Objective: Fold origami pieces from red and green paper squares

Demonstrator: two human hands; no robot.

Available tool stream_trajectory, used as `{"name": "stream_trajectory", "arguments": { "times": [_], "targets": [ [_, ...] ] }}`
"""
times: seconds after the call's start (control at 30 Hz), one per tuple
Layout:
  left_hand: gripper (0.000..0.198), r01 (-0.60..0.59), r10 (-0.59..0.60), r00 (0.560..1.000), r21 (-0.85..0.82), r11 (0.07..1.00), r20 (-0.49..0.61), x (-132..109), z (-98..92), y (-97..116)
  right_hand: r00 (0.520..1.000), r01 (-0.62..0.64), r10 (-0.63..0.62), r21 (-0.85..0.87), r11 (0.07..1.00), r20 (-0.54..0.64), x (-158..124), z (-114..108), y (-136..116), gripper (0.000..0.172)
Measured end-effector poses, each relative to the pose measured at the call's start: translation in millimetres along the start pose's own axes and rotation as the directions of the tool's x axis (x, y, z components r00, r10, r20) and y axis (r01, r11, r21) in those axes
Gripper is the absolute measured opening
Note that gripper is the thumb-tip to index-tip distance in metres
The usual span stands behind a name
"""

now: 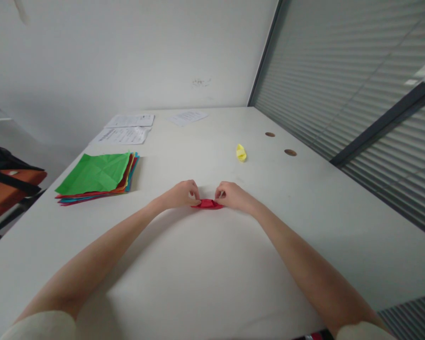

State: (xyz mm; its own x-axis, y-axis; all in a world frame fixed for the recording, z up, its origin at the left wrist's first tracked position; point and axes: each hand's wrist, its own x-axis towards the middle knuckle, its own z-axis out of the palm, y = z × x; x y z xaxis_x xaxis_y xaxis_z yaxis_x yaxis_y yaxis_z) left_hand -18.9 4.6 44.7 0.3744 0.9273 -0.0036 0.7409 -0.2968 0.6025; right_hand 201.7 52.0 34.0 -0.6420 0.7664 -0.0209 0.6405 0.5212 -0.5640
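Note:
A small folded piece of red paper (208, 204) lies flat on the white table (212, 264), straight ahead of me. My left hand (182, 193) pinches its left end with curled fingers. My right hand (232, 195) pinches its right end the same way. Both forearms stretch out over the table toward it. Most of the red paper is hidden under my fingertips; only a narrow strip shows between the hands.
A stack of coloured paper sheets (98, 177) with a creased green one on top lies to the left. A small folded yellow paper (241, 152) sits farther back. Printed sheets (124, 134) lie near the wall. Two round holes (290, 152) are at the right, and an orange chair (7, 189) stands at far left.

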Motion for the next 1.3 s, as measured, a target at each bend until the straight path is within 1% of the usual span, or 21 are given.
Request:
{"name": "stream_trajectory", "arguments": {
  "times": [0.07,0.13,0.2,0.23,0.27,0.37,0.43,0.57,0.67,0.77,0.87,0.97,1.07,1.17,1.3],
  "targets": [
    [0.012,-0.027,0.025,0.998,0.044,0.999,0.058,-2,0.6,3,0.997,0.058,-0.058,-0.004,0.998,0.045,-4,-6,-3,0.007],
    [0.013,-0.065,0.059,0.993,0.054,0.996,0.103,-4,3.0,3,0.989,0.112,-0.111,-0.004,0.994,0.101,-6,-9,-5,0.009],
    [0.014,-0.094,0.087,0.987,0.046,0.994,0.132,-4,6.0,3,0.982,0.136,-0.133,-0.014,0.991,0.133,-7,-9,-7,0.010],
    [0.014,-0.102,0.094,0.987,0.052,0.993,0.132,-4,7.5,2,0.983,0.138,-0.133,-0.028,0.990,0.127,-7,-7,-7,0.011],
    [0.014,-0.103,0.095,0.989,0.067,0.992,0.116,-3,8.9,1,0.986,0.136,-0.131,-0.049,0.989,0.104,-6,-4,-7,0.011],
    [0.015,-0.069,0.067,0.998,0.137,0.988,0.021,-1,12.5,-3,0.990,0.142,-0.144,-0.117,0.983,-0.008,-1,5,-4,0.011],
    [0.016,-0.046,0.052,0.998,0.133,0.990,-0.040,1,15.3,-8,0.984,0.153,-0.163,-0.139,0.978,-0.064,2,11,-1,0.010],
    [0.014,-0.037,0.040,0.991,0.023,0.999,-0.129,6,22.1,-19,0.971,0.193,-0.206,-0.115,0.974,-0.119,4,16,7,0.009],
    [0.011,-0.047,0.031,0.985,-0.093,0.995,-0.169,10,26.3,-28,0.955,0.246,-0.250,-0.045,0.968,-0.160,4,19,13,0.007],
    [0.009,-0.025,-0.013,0.979,-0.182,0.983,-0.204,12,27.7,-34,0.940,0.277,-0.261,0.044,0.960,-0.221,4,24,18,0.009],
    [0.008,-0.002,-0.036,0.981,-0.191,0.982,-0.192,14,27.3,-37,0.943,0.258,-0.236,0.066,0.964,-0.232,6,27,21,0.010],
    [0.010,0.010,-0.034,0.987,-0.151,0.989,-0.159,15,26.2,-39,0.956,0.212,-0.211,-0.015,0.977,-0.206,7,27,20,0.011],
    [0.014,0.045,-0.054,0.988,-0.068,0.997,-0.142,16,24.6,-39,0.968,0.152,-0.166,-0.088,0.984,-0.189,7,24,18,0.012],
    [0.018,0.115,-0.108,0.984,0.044,0.992,-0.138,15,22.8,-36,0.977,0.106,-0.122,-0.101,0.989,-0.173,7,23,17,0.015],
    [0.020,0.146,-0.134,0.982,0.091,0.985,-0.130,14,21.8,-33,0.983,0.086,-0.100,-0.097,0.992,-0.155,7,24,18,0.017]
  ]
}}
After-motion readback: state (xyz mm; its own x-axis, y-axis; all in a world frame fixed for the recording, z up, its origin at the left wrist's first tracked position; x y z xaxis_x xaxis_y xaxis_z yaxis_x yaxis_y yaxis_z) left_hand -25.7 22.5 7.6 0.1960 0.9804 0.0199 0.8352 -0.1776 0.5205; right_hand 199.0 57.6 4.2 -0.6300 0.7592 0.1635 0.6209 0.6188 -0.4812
